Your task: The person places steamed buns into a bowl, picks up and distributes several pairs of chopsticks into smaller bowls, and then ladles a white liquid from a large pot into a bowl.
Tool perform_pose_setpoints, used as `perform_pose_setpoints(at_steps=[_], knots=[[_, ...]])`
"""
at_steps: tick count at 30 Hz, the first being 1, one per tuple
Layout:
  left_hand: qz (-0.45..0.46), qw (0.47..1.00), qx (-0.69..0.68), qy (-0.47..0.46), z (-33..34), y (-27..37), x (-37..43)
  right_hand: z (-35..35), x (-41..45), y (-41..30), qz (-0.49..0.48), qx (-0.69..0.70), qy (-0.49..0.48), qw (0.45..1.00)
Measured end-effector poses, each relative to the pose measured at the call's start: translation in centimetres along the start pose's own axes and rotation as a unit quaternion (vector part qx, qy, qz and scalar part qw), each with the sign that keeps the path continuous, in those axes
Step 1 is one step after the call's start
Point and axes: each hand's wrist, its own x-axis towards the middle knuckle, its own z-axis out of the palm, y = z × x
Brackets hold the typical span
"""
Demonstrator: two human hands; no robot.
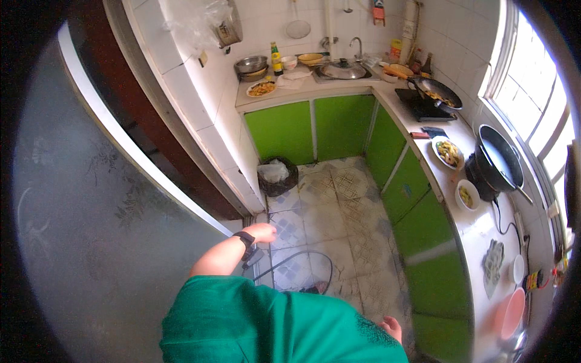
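My left hand (pixel 264 233), with a black watch on its wrist, is over the tiled floor (pixel 327 227) beside the pale edge of the grey door panel (pixel 113 218). Its fingers look curled, and I see nothing in them. Low in the view, my right hand (pixel 392 327) hangs near the green cabinet fronts (pixel 431 245). My green sleeve hides part of that hand, so its fingers do not show clearly. Below my left hand a dark cable (pixel 313 252) curves across the floor.
A bin with a black bag (pixel 277 181) stands by the wall. Along the right counter sit a wok (pixel 499 159), a frying pan (pixel 438 93) over a black cooktop (pixel 420 106), a plate of food (pixel 448 153) and a white bowl (pixel 467 195). A lid (pixel 343 69) covers the sink.
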Motion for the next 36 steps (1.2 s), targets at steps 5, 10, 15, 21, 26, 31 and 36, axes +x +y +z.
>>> perform_pose_setpoints(at_steps=[5,10,15,21,26,31,36], knots=[[-0.072,0.996,-0.017,0.038,-2.0,-5.7,0.6,1.7,1.9,-3.7,-0.031,-0.042,-0.024,0.998],[-0.278,0.959,0.060,0.016,-5.5,-10.5,-1.1,3.4,1.0,-6.6,0.023,-0.015,-0.009,1.000],[-0.387,0.892,0.230,-0.048,-7.5,-15.6,-1.7,4.3,1.0,-5.9,0.055,-0.011,-0.003,0.998],[-0.416,0.877,0.175,-0.168,-6.8,-18.9,-3.9,5.0,2.0,-5.9,0.068,-0.022,-0.021,0.997],[-0.426,0.853,0.247,-0.172,-5.5,-18.2,-4.7,4.6,2.7,-6.5,0.083,-0.046,-0.042,0.995],[-0.432,0.831,0.321,-0.139,-3.4,-18.3,-4.6,2.7,3.1,-7.0,0.082,-0.052,-0.051,0.994],[-0.392,0.837,0.356,-0.136,-3.3,-19.3,-5.3,0.1,1.7,-6.4,0.093,-0.076,-0.052,0.991]])
